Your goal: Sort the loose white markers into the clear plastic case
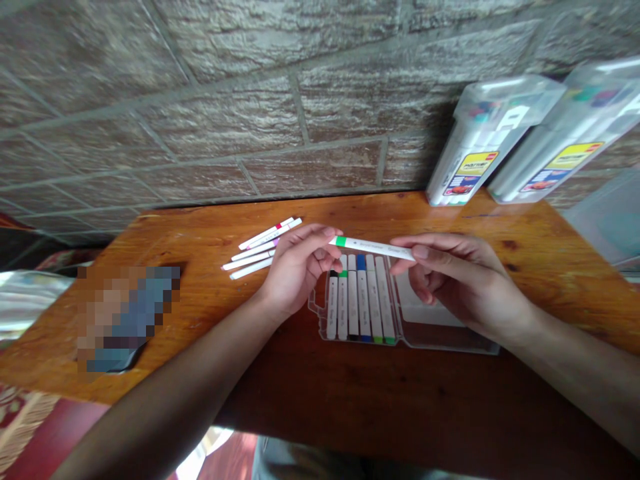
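Observation:
A white marker (370,247) with a green band is held level above an open clear plastic case (360,341). My left hand (303,263) pinches its green-banded end, and my right hand (450,273) grips the other end between thumb and fingers. Below, several white markers (365,300) with black, green and blue marks lie side by side in the case's left half. The lid half (450,340) spreads out to the right, partly covered by my right hand. Beyond my left wrist, several loose white markers (255,250) with red and purple bands rest on the table.
Two clear upright marker boxes (473,147) with yellow labels stand at the back right against the brick wall (260,100). A pixelated dark object (135,320) lies on the left of the wooden table (380,393). Pale fabric (30,300) shows past the table's left edge.

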Motion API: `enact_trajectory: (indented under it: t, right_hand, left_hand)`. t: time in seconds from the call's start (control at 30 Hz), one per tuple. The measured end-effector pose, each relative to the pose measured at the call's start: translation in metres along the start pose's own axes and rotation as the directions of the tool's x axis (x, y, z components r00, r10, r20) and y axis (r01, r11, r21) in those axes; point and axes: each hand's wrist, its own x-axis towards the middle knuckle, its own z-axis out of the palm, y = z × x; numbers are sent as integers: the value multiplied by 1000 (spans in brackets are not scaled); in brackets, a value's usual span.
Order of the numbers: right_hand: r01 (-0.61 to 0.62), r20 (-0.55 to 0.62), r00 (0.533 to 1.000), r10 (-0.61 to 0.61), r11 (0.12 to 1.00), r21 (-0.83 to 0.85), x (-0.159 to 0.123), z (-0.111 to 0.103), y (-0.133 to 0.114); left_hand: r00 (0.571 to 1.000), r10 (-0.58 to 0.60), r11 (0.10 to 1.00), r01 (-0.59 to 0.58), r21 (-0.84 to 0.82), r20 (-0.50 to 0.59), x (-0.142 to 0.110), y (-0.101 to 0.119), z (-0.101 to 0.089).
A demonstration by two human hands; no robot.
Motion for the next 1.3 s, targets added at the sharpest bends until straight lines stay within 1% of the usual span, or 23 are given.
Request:
enact_trajectory:
  t: [0.13,0.27,0.43,0.67,0.8,0.93,1.1,1.3]
  right_hand:
    - [-5,-26,1000,5,1000,0,1,0,0]
    - [-35,-62,997,39,998,53,4,-1,-1]
    - [-71,-74,994,78,992,103,6,-4,-2]
    - [-95,-104,989,107,989,115,7,-5,-3]
    - [-114,-139,981,133,984,137,8,-4,-3]
    - [-140,-198,965,169,978,155,9,-3,-5]
    - [-158,-236,952,194,974,164,11,-3,-6]
    - [-145,-257,949,182,977,154,12,-3,-5]
  left_hand:
    - [1000,-6,1000,6,-13,5,0,0,-1]
    - [999,-12,1000,13,-18,30,-1,1,-2]
    - [998,-9,998,13,-55,70,-2,1,-2]
    - [997,-26,997,31,-64,78,-3,3,-1]
    - [992,-12,996,23,-83,127,-5,5,-1]
    - [981,11,994,10,-106,191,-6,5,-2]
    - [958,35,991,4,-137,284,-6,4,-4]
    - [925,49,991,3,-136,376,-8,3,-4]
